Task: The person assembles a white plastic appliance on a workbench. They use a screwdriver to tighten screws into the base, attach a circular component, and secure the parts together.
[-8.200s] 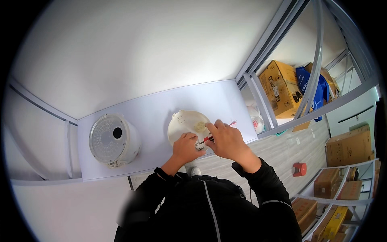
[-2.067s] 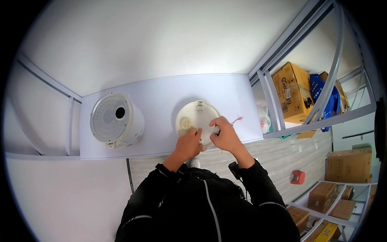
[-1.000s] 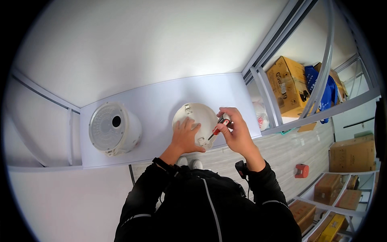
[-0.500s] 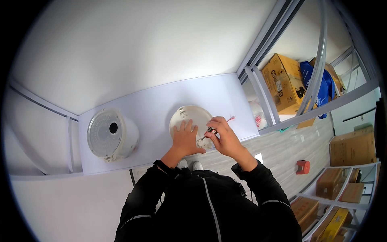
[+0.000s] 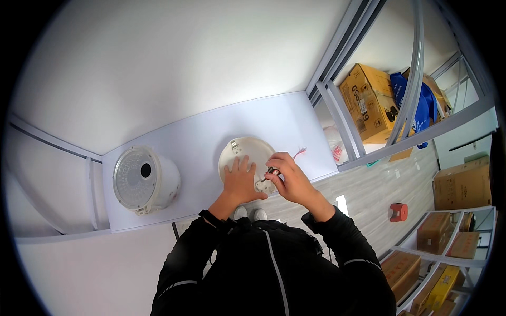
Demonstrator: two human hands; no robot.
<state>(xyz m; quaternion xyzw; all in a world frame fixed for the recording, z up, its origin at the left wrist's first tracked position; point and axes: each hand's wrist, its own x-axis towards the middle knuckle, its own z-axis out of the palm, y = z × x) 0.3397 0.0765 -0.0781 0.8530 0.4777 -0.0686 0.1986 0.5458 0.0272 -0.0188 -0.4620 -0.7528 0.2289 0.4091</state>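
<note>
A round off-white plastic lid (image 5: pixel 235 158) lies with its inner side up near the front edge of the white tabletop. My left hand (image 5: pixel 241 181) rests on it with the fingers spread. My right hand (image 5: pixel 289 178) grips a screwdriver (image 5: pixel 274 171) with a black and red handle. Its shaft slants down to the left, toward a fitting at the lid's right front part; whether the tip sits in a screw is too small to tell. Thin pink-red wires (image 5: pixel 300 152) stick out beyond my right hand.
A white appliance body (image 5: pixel 171 181), bottom up with a black round spot, stands at the table's (image 5: pixel 200 131) left. To the right, beyond a grey frame, are a yellow cardboard box (image 5: pixel 369 102) and a blue bag (image 5: pixel 421 113). A red stool (image 5: pixel 399 212) stands on the floor by shelves of boxes.
The view has shifted slightly. My left hand stays spread on the lid, and my right hand keeps its hold on the screwdriver, its fingers turned a little around the handle.
</note>
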